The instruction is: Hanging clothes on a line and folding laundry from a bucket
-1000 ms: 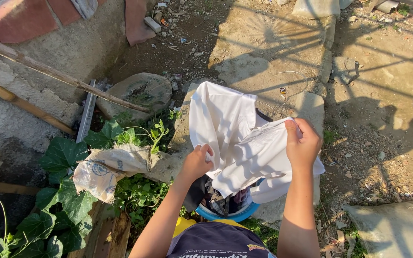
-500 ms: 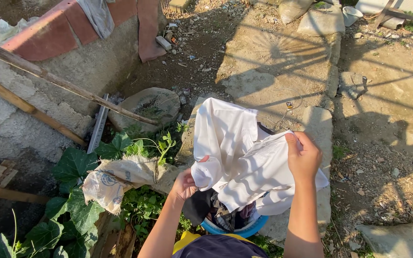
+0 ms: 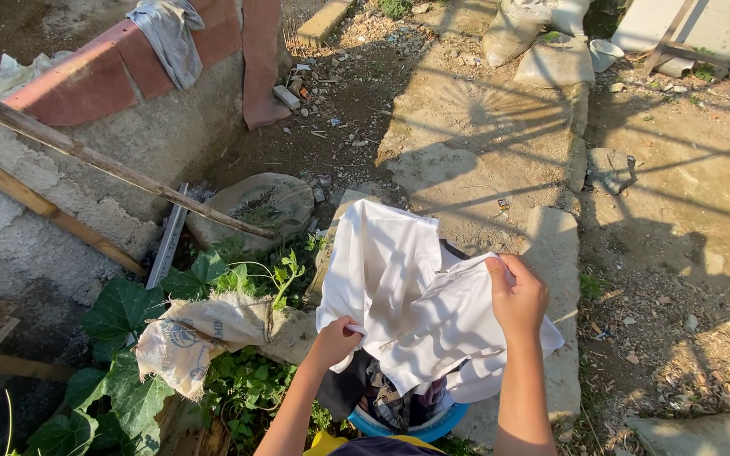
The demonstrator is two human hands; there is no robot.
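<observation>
A blue basin of dark clothes sits nearest. Above it, the left hand pinches a white garment edge and the right hand grips another, apparently a seam. Beyond lie 2 wooden poles.

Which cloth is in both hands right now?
The white garment, pinched by the left hand and right hand above the blue basin. The dark clothes stay inside it; the grey cloth drapes the wall.

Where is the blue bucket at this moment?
In the head view, the blue bucket sits at the bottom centre, under the white cloth, right of the leafy plants.
</observation>
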